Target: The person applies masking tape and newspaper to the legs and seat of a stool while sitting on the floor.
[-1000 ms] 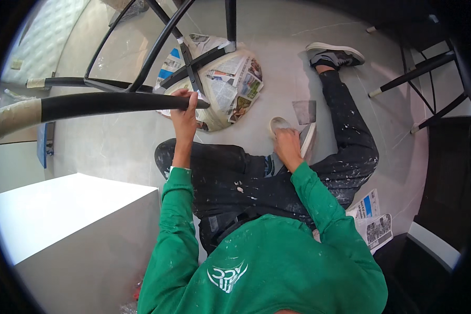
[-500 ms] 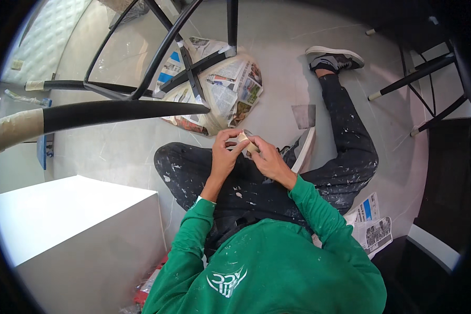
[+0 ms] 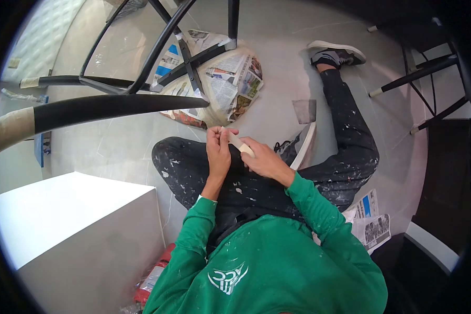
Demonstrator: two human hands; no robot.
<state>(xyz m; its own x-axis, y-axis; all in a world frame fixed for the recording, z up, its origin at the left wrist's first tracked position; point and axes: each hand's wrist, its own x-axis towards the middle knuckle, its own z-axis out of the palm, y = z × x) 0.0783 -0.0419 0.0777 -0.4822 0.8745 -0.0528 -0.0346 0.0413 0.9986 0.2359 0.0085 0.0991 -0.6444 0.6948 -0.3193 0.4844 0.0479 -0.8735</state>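
A pale cream strip of masking tape [image 3: 236, 141] stretches between my hands above my lap. My left hand [image 3: 218, 153] pinches the strip's free end between thumb and fingers. Wrapped round the tape roll, my right hand [image 3: 267, 161] hides most of it. Just beyond my hands an overturned chair rests on its seat, which is covered in newspaper [image 3: 233, 78] with tape along the edges. Its black legs [image 3: 123, 111] point up and to the left, and cream tape [image 3: 11, 132] wraps the end of the nearest one.
A white box-like block [image 3: 73, 209] stands at my left, with a red plastic package [image 3: 154, 275] beside it. Loose newspaper [image 3: 371, 230] lies by my right thigh. More black chair legs [image 3: 421, 73] stand at far right. My legs are folded on the grey floor [image 3: 288, 68].
My hands have moved apart, and a length of tape now spans the space between them. Before, both sets of fingers were together at the roll. The view has shifted slightly.
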